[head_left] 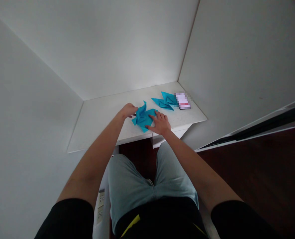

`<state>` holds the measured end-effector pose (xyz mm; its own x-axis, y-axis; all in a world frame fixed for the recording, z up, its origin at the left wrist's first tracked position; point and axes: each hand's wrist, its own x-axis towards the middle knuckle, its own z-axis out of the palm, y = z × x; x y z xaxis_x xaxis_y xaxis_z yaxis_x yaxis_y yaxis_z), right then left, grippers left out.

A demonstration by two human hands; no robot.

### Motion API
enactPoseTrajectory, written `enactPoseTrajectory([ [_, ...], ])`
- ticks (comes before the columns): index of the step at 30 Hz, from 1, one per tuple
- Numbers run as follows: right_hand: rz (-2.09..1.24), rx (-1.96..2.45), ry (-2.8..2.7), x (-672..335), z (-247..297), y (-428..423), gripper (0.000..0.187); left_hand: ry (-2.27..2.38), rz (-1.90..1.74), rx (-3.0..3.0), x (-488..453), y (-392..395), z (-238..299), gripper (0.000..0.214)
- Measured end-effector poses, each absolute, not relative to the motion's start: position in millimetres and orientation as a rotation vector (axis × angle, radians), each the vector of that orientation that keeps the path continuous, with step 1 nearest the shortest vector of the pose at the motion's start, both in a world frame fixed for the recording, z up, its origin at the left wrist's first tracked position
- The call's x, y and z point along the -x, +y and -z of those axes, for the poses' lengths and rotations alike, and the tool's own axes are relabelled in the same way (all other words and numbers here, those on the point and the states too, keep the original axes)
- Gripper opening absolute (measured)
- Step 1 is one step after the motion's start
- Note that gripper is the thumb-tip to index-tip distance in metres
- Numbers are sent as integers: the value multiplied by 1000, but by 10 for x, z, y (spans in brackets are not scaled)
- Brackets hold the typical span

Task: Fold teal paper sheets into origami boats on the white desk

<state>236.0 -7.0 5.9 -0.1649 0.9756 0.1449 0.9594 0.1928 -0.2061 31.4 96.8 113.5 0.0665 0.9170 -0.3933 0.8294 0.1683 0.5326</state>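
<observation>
On the white desktop (100, 122) in front of me lies a partly folded sheet of blue origami paper (143, 118), with one point sticking up at its back. My left hand (129, 110) is closed at the paper's left edge. A small dark bit shows by its fingertips, too little to name. Spread over the right side of the sheet, the fingers of my right hand (161, 123) lie on the paper and hold it against the desk. Behind it are two folded blue paper pieces (163, 104) (169, 98), both with pointed ends.
A phone (183, 100) with a blurred, lit screen lies at the right, touching or overlapping one folded piece. White walls (132, 49) enclose the desk at the back and sides. Under the front edge hangs a white drawer unit (158, 141). Wall sockets (100, 205) are low at the left.
</observation>
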Motion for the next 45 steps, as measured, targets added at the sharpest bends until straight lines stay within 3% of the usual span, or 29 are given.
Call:
enactPoseTrajectory([
  [5, -83, 1855, -2230, -2366, -53, -78, 88, 1865, -221, -1580, -4, 980, -999, 17],
  [9, -91, 1858, -2224, -2370, -60, -78, 87, 1957, -209, -1651, 135, 934, -808, 32],
  [12, -93, 1861, -2229, -2372, -65, -73, 87, 2068, -215, -1913, 163, 830, -686, 49],
  [15, -90, 1867, -2231, -2373, -71, -72, 87, 2157, -233, -2233, 132, 710, -616, 47],
  [21, -75, 1874, -2246, -2379, -74, -75, 85, 1717, -203, -2416, 43, 546, -497, 35],
  [31, -68, 1872, -2247, -2382, -38, -57, 87, 1601, -14, -2377, 75, 297, -375, 72],
  [45, -107, 1865, -2254, -2386, -76, -56, 87, 1657, 92, -2330, 442, 339, -304, 68],
])
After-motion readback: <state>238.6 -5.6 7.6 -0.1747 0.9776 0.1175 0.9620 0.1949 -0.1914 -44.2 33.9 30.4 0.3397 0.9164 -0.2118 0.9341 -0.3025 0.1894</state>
